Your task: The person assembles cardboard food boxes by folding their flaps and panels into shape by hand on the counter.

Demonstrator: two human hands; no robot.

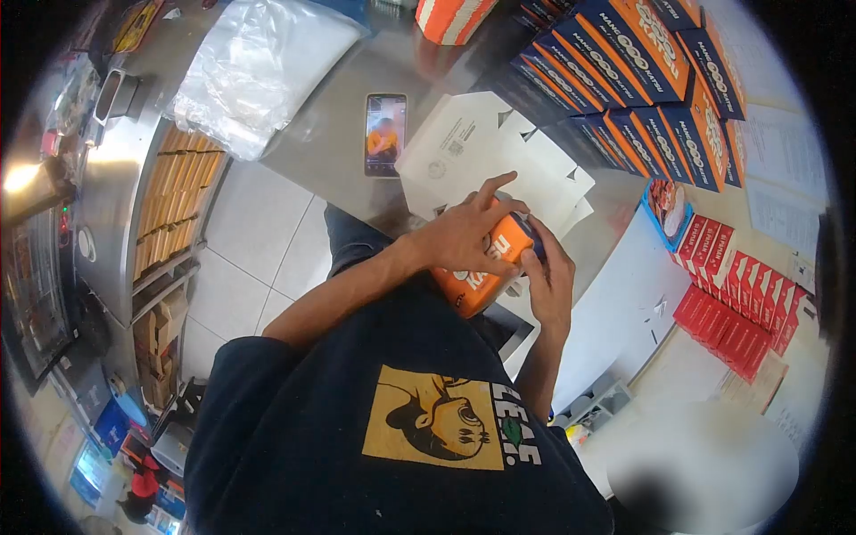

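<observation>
Against the front of my body I have a small orange carton [473, 285] with white lettering and a dark navy end. My left hand [459, 234] lies across its upper face, thumb and fingers bent around it. At the carton's far right end, my right hand [550, 281] grips the edge, with the thumb on the orange side. Just beyond my hands, unfolded white cardboard blanks [486, 147], with slots and small dark printing, lie on the metal table [312, 156]. Beside them rests a phone [385, 134] with a lit screen.
Navy-and-orange boxes [629, 53] are stacked at the back right. Clear plastic bags [259, 76] lie at the upper left, and a red-and-white striped container [453, 18] stands at the back. Red boxes [727, 325] line the right side. A shelf of folded cartons [178, 209] is left.
</observation>
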